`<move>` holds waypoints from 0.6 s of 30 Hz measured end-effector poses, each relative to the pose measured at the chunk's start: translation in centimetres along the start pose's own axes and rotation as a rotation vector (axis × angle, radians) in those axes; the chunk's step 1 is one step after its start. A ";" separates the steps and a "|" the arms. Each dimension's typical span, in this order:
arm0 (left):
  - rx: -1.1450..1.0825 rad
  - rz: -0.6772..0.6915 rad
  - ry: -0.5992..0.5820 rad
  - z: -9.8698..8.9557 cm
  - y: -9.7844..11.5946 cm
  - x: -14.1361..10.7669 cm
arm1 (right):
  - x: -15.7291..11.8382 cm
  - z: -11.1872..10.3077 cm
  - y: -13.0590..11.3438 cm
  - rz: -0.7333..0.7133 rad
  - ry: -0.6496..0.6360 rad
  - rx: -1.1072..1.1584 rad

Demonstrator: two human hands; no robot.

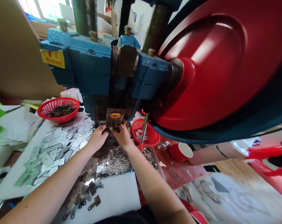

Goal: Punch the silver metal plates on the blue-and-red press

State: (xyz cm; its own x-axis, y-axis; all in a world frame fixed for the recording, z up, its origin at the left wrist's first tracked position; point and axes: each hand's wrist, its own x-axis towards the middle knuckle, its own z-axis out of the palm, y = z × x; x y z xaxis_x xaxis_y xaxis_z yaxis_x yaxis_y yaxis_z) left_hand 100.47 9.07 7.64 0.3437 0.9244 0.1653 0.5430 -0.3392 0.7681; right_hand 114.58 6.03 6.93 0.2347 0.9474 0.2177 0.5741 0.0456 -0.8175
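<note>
Both hands meet at the foot of a blue press (89, 62), beneath its dark metal ram block (111, 121). My left hand (98, 137) has its fingers pinched together at the left of the die. On the right of the die, my right hand (123, 137) is closed in the same way. Whatever lies between the fingertips is hidden by the hands and the block. Just below them is a heap of small shiny metal parts (115, 160). Flat metal pieces with rounded tabs (94, 202) lie nearer my body, partly on a white pad (122, 189).
Many flat metal plates (54, 152) spread over the left side. A red basket (58, 119) of dark pieces stands behind them. Right of the die are another red basket (152, 141), a green-and-red stick (144, 130) and a red cup (178, 152). The large red flywheel (215, 71) overhangs the right.
</note>
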 end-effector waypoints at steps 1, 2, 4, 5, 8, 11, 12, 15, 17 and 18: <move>0.011 0.007 -0.001 -0.3 0.3 0.0 | -0.1 -0.1 -0.2 -0.001 0.000 -0.006; 0.024 0.013 0.008 -0.7 0.7 -0.2 | -0.4 -0.3 -0.4 -0.002 0.017 -0.015; 0.055 0.029 0.040 -1.9 1.2 -1.2 | -1.4 -1.0 -0.8 -0.021 0.083 -0.023; 0.077 0.043 0.042 -2.6 1.4 -2.1 | -2.1 -1.5 -0.9 -0.037 0.113 -0.021; 0.194 0.155 -0.183 -4.3 1.3 -5.7 | -5.1 -3.3 -0.9 -0.080 0.067 -0.019; 0.333 0.200 -0.399 -4.8 0.2 -9.3 | -7.7 -4.8 -0.2 -0.070 -0.039 -0.056; 0.375 0.198 -0.419 -4.7 -0.2 -10.2 | -8.3 -5.1 0.1 -0.063 -0.047 -0.074; 0.435 0.167 -0.427 -4.2 -0.8 -11.2 | -9.0 -5.5 0.9 -0.053 -0.037 -0.153; 0.428 0.145 -0.438 -4.0 -0.7 -11.2 | -8.7 -5.4 1.2 -0.082 -0.046 -0.250; 0.419 0.136 -0.451 -4.0 -0.6 -11.1 | -8.4 -5.2 1.3 -0.110 -0.057 -0.312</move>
State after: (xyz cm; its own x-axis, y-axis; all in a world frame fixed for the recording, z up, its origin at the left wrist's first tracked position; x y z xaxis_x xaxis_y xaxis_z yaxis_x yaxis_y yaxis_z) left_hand 93.31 -0.28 7.82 0.6702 0.7350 -0.1028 0.6946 -0.5724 0.4358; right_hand 117.41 -3.55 6.82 0.1182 0.9588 0.2582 0.8084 0.0581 -0.5858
